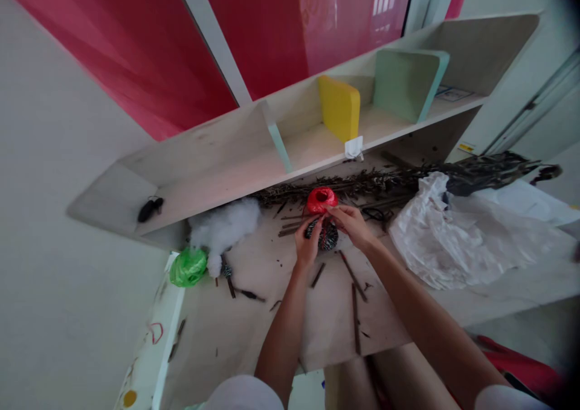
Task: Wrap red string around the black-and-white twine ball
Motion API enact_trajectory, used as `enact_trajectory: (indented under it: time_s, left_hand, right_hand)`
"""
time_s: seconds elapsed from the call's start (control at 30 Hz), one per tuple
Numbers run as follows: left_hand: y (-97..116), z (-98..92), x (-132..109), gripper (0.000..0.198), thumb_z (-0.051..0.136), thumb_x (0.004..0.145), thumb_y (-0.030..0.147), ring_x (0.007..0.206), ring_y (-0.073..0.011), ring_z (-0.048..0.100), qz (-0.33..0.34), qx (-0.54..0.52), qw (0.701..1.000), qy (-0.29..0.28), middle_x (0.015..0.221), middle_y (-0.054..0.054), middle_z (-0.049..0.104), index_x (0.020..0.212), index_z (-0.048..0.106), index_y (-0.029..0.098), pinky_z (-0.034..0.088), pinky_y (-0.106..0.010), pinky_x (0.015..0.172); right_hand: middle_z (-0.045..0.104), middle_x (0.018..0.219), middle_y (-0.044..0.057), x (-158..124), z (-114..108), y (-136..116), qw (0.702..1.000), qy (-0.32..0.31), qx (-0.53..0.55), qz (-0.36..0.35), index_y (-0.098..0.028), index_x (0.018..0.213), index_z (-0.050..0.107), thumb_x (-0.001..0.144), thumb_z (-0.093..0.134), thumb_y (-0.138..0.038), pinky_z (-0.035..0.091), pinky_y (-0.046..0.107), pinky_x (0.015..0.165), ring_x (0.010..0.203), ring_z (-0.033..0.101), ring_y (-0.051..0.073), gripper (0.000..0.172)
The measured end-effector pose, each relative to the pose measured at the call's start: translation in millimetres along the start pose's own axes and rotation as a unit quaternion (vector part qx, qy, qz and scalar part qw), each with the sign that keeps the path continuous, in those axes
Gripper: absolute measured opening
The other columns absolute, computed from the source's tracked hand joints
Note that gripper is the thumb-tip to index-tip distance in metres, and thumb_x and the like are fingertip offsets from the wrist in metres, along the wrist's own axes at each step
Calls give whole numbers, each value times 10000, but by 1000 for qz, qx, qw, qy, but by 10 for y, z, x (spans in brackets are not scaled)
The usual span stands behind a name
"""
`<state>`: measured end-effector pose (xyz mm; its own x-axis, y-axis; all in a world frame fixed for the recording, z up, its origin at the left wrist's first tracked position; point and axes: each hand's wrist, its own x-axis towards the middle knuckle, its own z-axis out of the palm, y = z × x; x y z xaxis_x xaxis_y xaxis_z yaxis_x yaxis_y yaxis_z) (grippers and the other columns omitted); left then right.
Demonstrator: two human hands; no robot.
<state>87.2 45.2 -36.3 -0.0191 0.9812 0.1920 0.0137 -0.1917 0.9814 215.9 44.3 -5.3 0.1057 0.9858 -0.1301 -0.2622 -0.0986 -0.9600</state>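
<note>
Partly hidden, dark striped bundle [329, 236] held in narrow grip by L hand [308, 245], R hand [351, 226]; red twine roll [322, 200] behind.

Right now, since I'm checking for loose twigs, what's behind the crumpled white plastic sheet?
The crumpled white plastic sheet hides part of a dry twig bundle, which shows on both sides; what lies beneath it is hidden.

Short white sleeves were worn on both arms. The left sleeve [242, 395] and the right sleeve [507, 398] were seen at the bottom edge of the view, plain and softly rounded. Below them, the left forearm [283, 337], right forearm [430, 313], left hand [309, 244] and right hand [351, 224] were left bare.
</note>
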Motion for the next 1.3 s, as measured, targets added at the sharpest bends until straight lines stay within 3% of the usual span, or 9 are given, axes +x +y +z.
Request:
enact_trajectory:
  time_s: [0.17,0.33,0.57,0.7,0.8,0.93,1.03,1.17,1.3]
  left_hand:
    - [8,0,-60,251,642,762,394,903,-205,645,19,31,999,-18,943,-67,717,902,730,205,464,-352,907]
    - [70,-23,-76,275,626,774,418,956,-191,620,23,-5,999,30,991,-57,694,939,696,209,444,-319,928]
    - [0,-21,-56,317,650,706,455,925,-178,621,-79,-152,984,54,931,-37,687,866,682,183,457,-293,868]
    - [51,7,-47,343,662,655,450,935,-191,637,-180,-266,944,72,931,-41,699,868,685,182,459,-313,876]
    - [123,12,-40,305,644,676,423,839,-175,657,-212,-334,916,64,864,-35,707,852,688,177,483,-299,813]
    - [166,-28,-28,240,631,717,343,744,-152,656,-237,-395,885,70,827,-25,707,890,682,186,503,-273,720]
    - [166,-111,-10,259,591,770,357,700,-168,656,-309,-415,855,35,819,-40,702,948,666,185,511,-286,649]
    - [169,-214,21,322,507,828,415,622,-203,655,-421,-402,812,-36,753,-74,690,966,643,158,493,-287,516]
    - [166,-197,20,303,519,838,338,681,-222,677,-429,-401,807,-62,777,-76,697,1058,615,153,528,-317,566]
  right_hand:
    - [388,452,-51,35,-27,37,1000,9,2,-1,-167,603,608,611,679,-604,170,239,407,416,256,60,442]
    - [456,482,-33,35,22,97,1000,-2,3,5,-152,605,639,599,704,-596,164,237,406,424,276,57,448]
    - [592,587,6,26,71,126,998,-4,39,40,-147,632,672,572,751,-541,278,221,442,483,428,77,406]
    - [658,673,34,49,44,152,992,-2,96,78,-157,655,685,560,765,-509,373,223,513,573,539,110,373]
    - [669,689,36,63,26,173,990,-2,105,94,-160,649,682,553,770,-499,377,214,529,585,551,106,363]
    - [656,659,33,63,39,193,997,8,59,55,-154,647,681,577,740,-547,308,211,463,489,461,73,404]
    - [627,603,30,50,73,181,1000,26,2,-2,-149,640,684,616,691,-589,271,227,431,445,391,71,441]
    - [605,578,30,43,102,159,994,56,-42,-88,-148,607,675,640,664,-596,362,245,509,527,470,112,449]
    - [547,527,11,58,80,163,986,97,-72,-113,-137,642,677,670,625,-609,342,236,490,523,448,110,476]
